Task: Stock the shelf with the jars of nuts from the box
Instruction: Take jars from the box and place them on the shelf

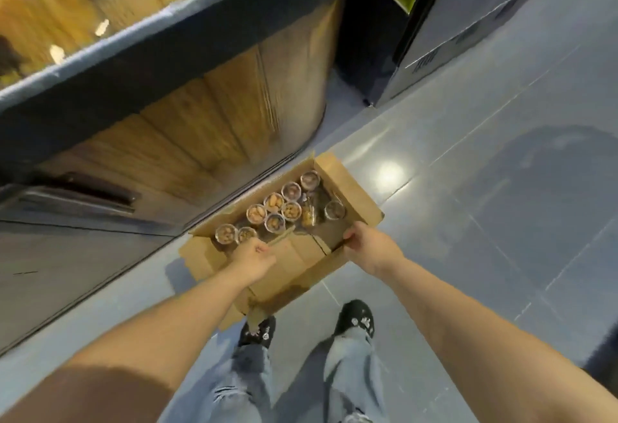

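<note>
Open cardboard box [359,210] on grey tiled floor [468,161], beside wooden shelf unit [200,128]. Inside: about ten clear jars of nuts [291,211], clustered along the shelf-side wall. Right hand [371,247] grips box's near edge. Left hand [254,257] loosely curled over box, holding nothing. Black shoes [356,317] just below.

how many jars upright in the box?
10 jars upright: eight in a double row along the box's far wall, two at the left end. Others may lie toppled mid-box.
</note>
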### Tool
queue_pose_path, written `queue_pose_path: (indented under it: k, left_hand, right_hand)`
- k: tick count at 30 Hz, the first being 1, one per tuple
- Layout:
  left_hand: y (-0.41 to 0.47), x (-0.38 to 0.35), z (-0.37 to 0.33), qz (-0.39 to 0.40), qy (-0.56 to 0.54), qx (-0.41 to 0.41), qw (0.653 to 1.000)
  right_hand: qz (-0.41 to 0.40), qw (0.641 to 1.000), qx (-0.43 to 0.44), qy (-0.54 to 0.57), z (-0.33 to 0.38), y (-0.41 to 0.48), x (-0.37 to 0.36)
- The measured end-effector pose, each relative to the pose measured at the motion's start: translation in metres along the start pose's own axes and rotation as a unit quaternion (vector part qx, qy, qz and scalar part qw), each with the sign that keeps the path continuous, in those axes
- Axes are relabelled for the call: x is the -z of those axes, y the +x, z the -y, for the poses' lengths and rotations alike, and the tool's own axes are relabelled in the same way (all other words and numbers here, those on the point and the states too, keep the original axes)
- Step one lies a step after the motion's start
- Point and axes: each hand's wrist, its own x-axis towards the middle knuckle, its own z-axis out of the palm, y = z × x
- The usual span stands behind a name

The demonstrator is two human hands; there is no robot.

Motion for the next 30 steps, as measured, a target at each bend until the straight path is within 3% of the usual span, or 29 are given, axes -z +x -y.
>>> queue_pose_path:
  k: [5, 10, 13, 17, 20, 24, 30]
  left_hand:
    - [0.091, -0.042, 0.017, -0.069, -0.059, 0.068, 0.994]
    - [0.183, -0.103, 0.043, -0.128, -0.157, 0.102, 0.974]
    - [0.226, -0.129, 0.053, -0.206, -0.162, 0.080, 0.962]
    - [0.279, -0.156, 0.081, -0.265, 0.021, -0.028, 0.964]
    - [0.304, -0.165, 0.095, -0.294, 0.079, -0.069, 0.950]
    - [0.322, -0.165, 0.096, -0.329, 0.017, -0.064, 0.942]
    - [0.301, -0.151, 0.107, -0.322, -0.034, -0.078, 0.943]
  right_hand:
    - [0.031, 0.996, 0.067, -0.050, -0.024, 0.099, -0.025]
    - [0.018, 0.994, 0.107, -0.025, -0.050, 0.203, -0.093]
    - [-0.032, 0.987, 0.145, -0.062, -0.064, 0.254, -0.132]
    - [-0.082, 0.969, 0.204, -0.108, -0.073, 0.310, -0.186]
    - [-0.108, 0.962, 0.215, -0.126, -0.071, 0.333, -0.209]
    - [-0.108, 0.968, 0.195, -0.112, -0.065, 0.353, -0.224]
    - [-0.107, 0.971, 0.200, -0.074, -0.063, 0.347, -0.219]
